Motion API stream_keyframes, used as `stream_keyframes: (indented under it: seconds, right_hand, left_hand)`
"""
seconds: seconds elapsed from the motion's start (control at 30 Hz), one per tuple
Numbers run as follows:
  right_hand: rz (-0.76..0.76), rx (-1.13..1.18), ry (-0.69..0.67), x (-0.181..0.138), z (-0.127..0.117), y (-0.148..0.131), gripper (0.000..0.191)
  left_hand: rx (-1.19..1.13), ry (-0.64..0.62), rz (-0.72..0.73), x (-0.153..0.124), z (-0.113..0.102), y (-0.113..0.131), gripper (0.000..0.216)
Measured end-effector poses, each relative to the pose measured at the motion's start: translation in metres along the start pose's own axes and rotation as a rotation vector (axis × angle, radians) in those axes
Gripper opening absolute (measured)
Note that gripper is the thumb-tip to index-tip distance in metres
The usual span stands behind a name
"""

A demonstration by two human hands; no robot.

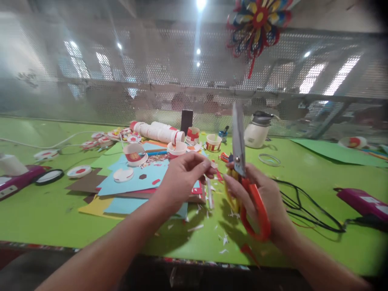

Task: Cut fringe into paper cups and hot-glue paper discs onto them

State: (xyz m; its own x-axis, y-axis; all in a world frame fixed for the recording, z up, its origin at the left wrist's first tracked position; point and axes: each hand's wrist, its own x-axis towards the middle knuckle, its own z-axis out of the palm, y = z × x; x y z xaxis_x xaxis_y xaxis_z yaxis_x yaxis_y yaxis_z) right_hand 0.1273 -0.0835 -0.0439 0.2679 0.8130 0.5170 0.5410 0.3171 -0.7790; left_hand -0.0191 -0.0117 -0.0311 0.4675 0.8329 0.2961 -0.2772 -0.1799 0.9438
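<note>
My right hand point(266, 198) is wrapped round a pair of scissors point(239, 141) with orange and yellow handles. Their blades point upward and look pressed together. Left of the scissors, my left hand point(184, 178) is closed in a pinch. A small pale and red paper piece point(214, 165) shows at its fingertips, partly hidden by them. Both hands are above the green table point(169, 238), apart from each other. White paper scraps point(195, 228) lie scattered below them. Behind my left hand rest sheets of blue paper point(139, 182) and a cut paper cup point(177, 149).
At the back lies a stack of paper cups point(157, 131), near a cream jug point(257, 131). On the right are a black cable point(312, 210) and a purple power strip point(362, 202). A roll of black tape point(49, 177) sits left. A colourful flower ornament point(260, 18) hangs above.
</note>
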Motion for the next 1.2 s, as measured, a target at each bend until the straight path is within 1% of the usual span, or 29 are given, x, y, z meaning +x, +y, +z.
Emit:
stream_keyframes:
  seconds: [0.07,0.1,0.13,0.23,0.3,0.43,0.57,0.73,1.0,1.2]
  right_hand:
    - [0.027,0.001,-0.085,0.000,-0.001,0.001,0.022]
    - [0.019,0.002,-0.155,0.000,-0.001,0.002,0.023]
    - [-0.009,0.013,-0.193,0.000,-0.001,0.003,0.024]
    - [-0.055,0.001,-0.307,-0.003,-0.001,0.004,0.027]
    - [-0.094,-0.005,-0.341,-0.005,-0.002,0.004,0.031]
    - [-0.158,-0.056,-0.355,-0.005,-0.003,0.004,0.033]
    - [-0.154,-0.107,-0.324,-0.006,-0.001,0.009,0.040]
    - [-0.146,-0.069,-0.308,-0.010,0.003,0.011,0.047]
    - [-0.182,-0.116,-0.286,-0.010,0.002,0.005,0.046]
    - [-0.180,-0.095,-0.297,-0.009,0.002,0.003,0.045]
  left_hand:
    - [-0.036,0.107,0.073,0.003,-0.009,0.005,0.013]
    - [-0.062,0.144,0.100,0.005,-0.013,0.007,0.012]
    - [-0.086,0.172,0.121,0.006,-0.016,0.009,0.012]
    - [-0.129,0.212,0.142,0.009,-0.022,0.010,0.011]
    - [-0.145,0.216,0.142,0.010,-0.022,0.010,0.010]
    - [-0.174,0.202,0.119,0.008,-0.020,0.009,0.010]
    - [-0.097,0.201,0.142,0.005,-0.019,0.010,0.011]
    - [-0.043,0.216,0.140,0.004,-0.019,0.012,0.012]
    - [-0.051,0.203,0.140,0.003,-0.019,0.014,0.012]
    - [-0.019,0.213,0.126,0.002,-0.019,0.014,0.012]
